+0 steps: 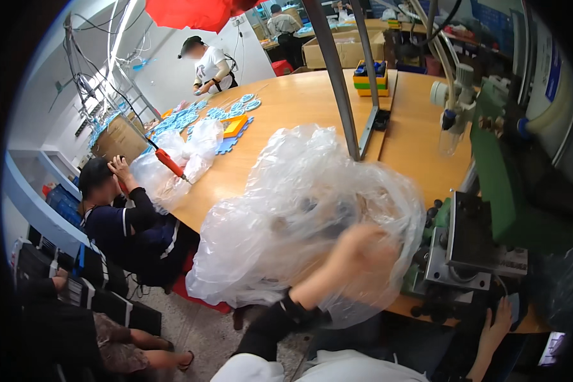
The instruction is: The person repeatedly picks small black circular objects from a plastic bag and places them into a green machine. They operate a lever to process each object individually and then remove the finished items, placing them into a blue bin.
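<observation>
Clear plastic bag point(312, 210), big and crumpled, sits at wooden workbench point(286, 108) near edge, beside green bench machine point(471, 242). Left hand point(363, 251) reaches into bag, blurred; grip cannot be told. Right hand point(500, 321) rests open-fingered at machine's base. Bag contents apparently not yet out.

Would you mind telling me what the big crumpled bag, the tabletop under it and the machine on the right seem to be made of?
The bag looks like thin clear plastic film: see-through, glossy, creased. The left hand reaches into it, blurred. The tabletop appears to be wood or wood-look laminate, smooth and tan with a faint sheen. The machine seems painted metal, green body with dull grey plates; the right hand rests below it.
</observation>
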The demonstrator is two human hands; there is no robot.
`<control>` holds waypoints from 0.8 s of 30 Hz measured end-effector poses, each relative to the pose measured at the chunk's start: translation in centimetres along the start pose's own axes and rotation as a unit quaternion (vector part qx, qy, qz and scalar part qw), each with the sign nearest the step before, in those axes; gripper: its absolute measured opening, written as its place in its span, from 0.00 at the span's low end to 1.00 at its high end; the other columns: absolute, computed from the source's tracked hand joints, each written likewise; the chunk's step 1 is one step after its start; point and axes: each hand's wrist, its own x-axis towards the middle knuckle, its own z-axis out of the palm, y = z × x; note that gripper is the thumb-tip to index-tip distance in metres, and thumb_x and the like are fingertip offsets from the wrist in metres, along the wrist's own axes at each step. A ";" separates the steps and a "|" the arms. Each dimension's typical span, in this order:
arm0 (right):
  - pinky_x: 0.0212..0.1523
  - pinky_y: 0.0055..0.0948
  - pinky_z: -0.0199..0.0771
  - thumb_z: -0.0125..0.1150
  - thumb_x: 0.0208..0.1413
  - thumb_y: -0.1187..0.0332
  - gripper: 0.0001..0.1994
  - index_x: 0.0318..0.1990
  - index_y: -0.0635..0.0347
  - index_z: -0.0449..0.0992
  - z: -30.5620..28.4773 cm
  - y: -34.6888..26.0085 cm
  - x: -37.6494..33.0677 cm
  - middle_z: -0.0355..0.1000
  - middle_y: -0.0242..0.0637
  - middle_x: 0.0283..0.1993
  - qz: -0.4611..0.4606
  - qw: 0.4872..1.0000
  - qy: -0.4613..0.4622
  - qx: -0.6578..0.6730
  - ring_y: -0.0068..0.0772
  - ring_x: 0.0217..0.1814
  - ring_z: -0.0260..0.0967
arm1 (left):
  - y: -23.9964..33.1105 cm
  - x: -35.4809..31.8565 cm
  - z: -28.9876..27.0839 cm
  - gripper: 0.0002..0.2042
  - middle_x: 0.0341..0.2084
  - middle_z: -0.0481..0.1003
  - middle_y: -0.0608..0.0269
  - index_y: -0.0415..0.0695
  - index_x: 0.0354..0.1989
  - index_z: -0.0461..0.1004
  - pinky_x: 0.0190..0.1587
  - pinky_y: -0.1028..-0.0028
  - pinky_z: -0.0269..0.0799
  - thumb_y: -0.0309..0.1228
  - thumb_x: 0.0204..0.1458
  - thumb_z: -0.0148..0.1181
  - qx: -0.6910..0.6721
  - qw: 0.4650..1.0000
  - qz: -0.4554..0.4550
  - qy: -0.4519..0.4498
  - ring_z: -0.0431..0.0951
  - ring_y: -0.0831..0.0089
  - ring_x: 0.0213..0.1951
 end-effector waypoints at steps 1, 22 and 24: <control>0.67 0.45 0.38 0.50 0.57 0.59 0.26 0.61 0.59 0.59 0.2 -0.3 -0.2 0.53 0.37 0.66 -0.011 1.000 0.000 -0.013 0.40 0.69 0.44 | -3.0 0.0 -2.2 0.12 0.35 0.77 0.56 0.40 0.40 0.75 0.43 0.71 0.69 0.26 0.45 0.63 0.058 0.996 -0.061 0.020 0.76 0.68 0.38; 0.57 0.37 0.59 0.57 0.54 0.69 0.18 0.51 0.67 0.67 -10.2 -11.2 -2.4 0.65 0.52 0.53 -0.260 0.884 0.143 0.361 0.50 0.55 0.61 | -21.8 8.2 -16.3 0.21 0.42 0.72 0.53 0.46 0.52 0.62 0.42 0.60 0.70 0.25 0.46 0.52 0.486 0.854 -0.122 -0.139 0.72 0.54 0.45; 0.57 0.36 0.59 0.57 0.54 0.69 0.18 0.51 0.67 0.67 -9.7 -12.4 -1.6 0.66 0.51 0.52 -0.268 0.859 0.127 0.417 0.49 0.55 0.62 | -21.6 8.5 -16.7 0.18 0.39 0.73 0.53 0.45 0.50 0.63 0.39 0.59 0.71 0.24 0.47 0.49 0.484 0.858 -0.085 -0.147 0.73 0.55 0.43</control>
